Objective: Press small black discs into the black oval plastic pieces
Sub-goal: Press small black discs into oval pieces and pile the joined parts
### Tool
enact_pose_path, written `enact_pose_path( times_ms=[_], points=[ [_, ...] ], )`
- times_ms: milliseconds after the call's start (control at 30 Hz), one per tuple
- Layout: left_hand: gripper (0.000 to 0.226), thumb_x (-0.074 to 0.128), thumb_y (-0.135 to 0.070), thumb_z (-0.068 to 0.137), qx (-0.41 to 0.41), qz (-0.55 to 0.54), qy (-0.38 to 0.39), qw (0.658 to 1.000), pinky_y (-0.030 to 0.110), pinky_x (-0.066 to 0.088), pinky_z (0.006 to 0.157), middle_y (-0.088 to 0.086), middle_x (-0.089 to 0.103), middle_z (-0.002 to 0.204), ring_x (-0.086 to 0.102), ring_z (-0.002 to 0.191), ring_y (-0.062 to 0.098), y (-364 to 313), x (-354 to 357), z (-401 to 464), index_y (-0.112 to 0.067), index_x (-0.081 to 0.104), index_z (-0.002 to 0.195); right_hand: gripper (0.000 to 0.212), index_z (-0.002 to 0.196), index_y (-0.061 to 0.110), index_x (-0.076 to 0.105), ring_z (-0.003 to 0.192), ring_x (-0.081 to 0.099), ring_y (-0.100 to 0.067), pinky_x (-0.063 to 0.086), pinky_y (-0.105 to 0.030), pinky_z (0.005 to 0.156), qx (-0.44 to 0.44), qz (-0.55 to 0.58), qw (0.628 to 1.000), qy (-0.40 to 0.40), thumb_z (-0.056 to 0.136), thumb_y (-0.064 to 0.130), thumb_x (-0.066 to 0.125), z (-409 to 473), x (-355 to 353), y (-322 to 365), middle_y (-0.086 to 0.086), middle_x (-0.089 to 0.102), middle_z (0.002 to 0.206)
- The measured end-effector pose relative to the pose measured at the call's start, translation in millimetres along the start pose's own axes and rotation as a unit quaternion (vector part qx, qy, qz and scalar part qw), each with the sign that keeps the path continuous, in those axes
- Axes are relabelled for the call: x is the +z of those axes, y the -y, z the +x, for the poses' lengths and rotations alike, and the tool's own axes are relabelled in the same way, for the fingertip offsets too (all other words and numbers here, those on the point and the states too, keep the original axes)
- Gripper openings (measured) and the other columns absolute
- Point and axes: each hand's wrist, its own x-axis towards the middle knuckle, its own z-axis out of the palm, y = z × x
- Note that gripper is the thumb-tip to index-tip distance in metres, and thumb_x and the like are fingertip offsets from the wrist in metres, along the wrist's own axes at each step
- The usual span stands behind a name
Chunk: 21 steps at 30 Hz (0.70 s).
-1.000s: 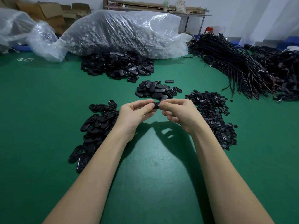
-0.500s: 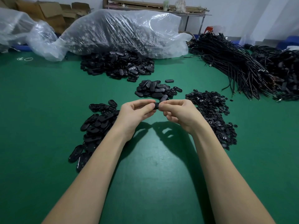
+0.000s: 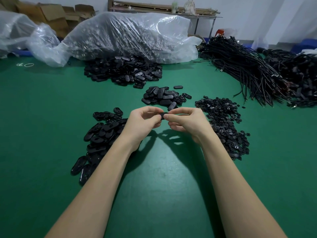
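Two bare hands, the left hand and the right hand, are meeting over a green table, together pinching one black oval plastic piece. Three loose heaps of black oval plastic pieces are lying on the table: one by the left forearm, one just beyond the hands, one farther back. One heap of small black discs is sitting at right. Two clear plastic bags are lying at the back. Two bundles of black cords are resting at far right.
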Motion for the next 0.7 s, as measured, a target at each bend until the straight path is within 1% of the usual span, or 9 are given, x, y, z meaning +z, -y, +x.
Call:
enact_pose_path(
  times_ms=[67, 167, 267, 333, 433, 500, 600, 700],
  points=[
    [0.017, 0.068, -0.001, 0.091, 0.008, 0.018, -0.01, 1.0, 0.023, 0.058, 0.08, 0.007, 0.078, 0.095, 0.07, 0.086, 0.014, 1.8, 0.8, -0.6, -0.015, 0.076, 0.096, 0.019, 0.086, 0.006, 0.075, 0.066, 0.074, -0.017, 0.059, -0.022, 0.064, -0.002, -0.002, 1.0, 0.008, 0.075, 0.01, 0.09, 0.3, 1.5, -0.5, -0.01, 0.077, 0.074],
    [0.015, 0.071, -0.005, 0.089, 0.006, 0.036, -0.019, 0.999, 0.03, 0.059, 0.089, 0.011, 0.077, 0.097, 0.068, 0.084, 0.015, 2.9, -2.6, -1.7, -0.016, 0.076, 0.097, 0.015, 0.085, 0.004, 0.074, 0.066, 0.074, -0.017, 0.059, -0.022, 0.063, -0.009, -0.007, 1.0, 0.023, 0.078, 0.007, 0.087, 0.7, 2.0, -0.1, -0.009, 0.076, 0.072],
    [0.015, 0.072, -0.004, 0.088, 0.006, 0.053, -0.017, 0.998, 0.03, 0.057, 0.087, 0.007, 0.077, 0.09, 0.067, 0.078, 0.012, 3.1, -3.6, -2.0, -0.018, 0.077, 0.094, 0.012, 0.086, 0.005, 0.074, 0.066, 0.074, -0.015, 0.059, -0.023, 0.062, -0.019, -0.05, 0.998, 0.014, 0.081, 0.007, 0.085, 0.8, 2.9, -0.7, -0.005, 0.075, 0.072],
    [0.016, 0.072, -0.003, 0.089, 0.009, 0.062, -0.019, 0.998, 0.03, 0.057, 0.085, 0.005, 0.077, 0.089, 0.066, 0.077, 0.012, 3.1, -2.9, -2.6, -0.018, 0.076, 0.093, 0.012, 0.087, 0.006, 0.074, 0.069, 0.076, -0.016, 0.061, -0.027, 0.065, -0.028, -0.088, 0.996, 0.0, 0.082, 0.01, 0.083, 0.8, 4.8, -2.1, -0.006, 0.076, 0.075],
    [0.017, 0.072, -0.004, 0.089, 0.014, 0.072, -0.02, 0.997, 0.031, 0.058, 0.087, 0.006, 0.078, 0.091, 0.069, 0.081, 0.014, 2.3, -3.3, -3.0, -0.02, 0.076, 0.091, 0.01, 0.092, 0.007, 0.074, 0.077, 0.078, -0.02, 0.063, -0.032, 0.069, -0.037, -0.084, 0.996, 0.011, 0.085, 0.008, 0.081, -0.4, 6.9, -3.7, -0.01, 0.079, 0.084],
    [0.017, 0.073, -0.004, 0.089, 0.016, 0.076, -0.021, 0.997, 0.032, 0.058, 0.088, 0.006, 0.079, 0.091, 0.071, 0.084, 0.018, 1.8, -4.3, -3.3, -0.021, 0.077, 0.091, 0.01, 0.094, 0.006, 0.075, 0.078, 0.078, -0.021, 0.063, -0.032, 0.07, -0.044, -0.075, 0.996, 0.02, 0.086, 0.007, 0.08, -0.9, 7.1, -4.1, -0.011, 0.079, 0.086],
    [0.017, 0.074, -0.005, 0.088, 0.015, 0.083, -0.021, 0.996, 0.033, 0.058, 0.09, 0.004, 0.079, 0.09, 0.073, 0.092, 0.026, 1.8, -4.7, -3.3, -0.021, 0.077, 0.092, 0.008, 0.091, 0.005, 0.075, 0.074, 0.077, -0.021, 0.063, -0.032, 0.071, -0.039, -0.058, 0.997, 0.014, 0.085, 0.004, 0.08, 0.2, 8.3, -5.2, -0.011, 0.078, 0.081],
    [0.017, 0.074, -0.005, 0.088, 0.013, 0.087, -0.022, 0.996, 0.034, 0.058, 0.091, 0.002, 0.079, 0.089, 0.074, 0.093, 0.025, 2.4, -4.5, -3.3, -0.022, 0.078, 0.091, 0.008, 0.089, 0.004, 0.074, 0.072, 0.076, -0.02, 0.063, -0.032, 0.071, -0.029, -0.054, 0.998, 0.005, 0.084, 0.002, 0.079, 1.8, 9.9, -6.3, -0.011, 0.077, 0.078]
  ],
)
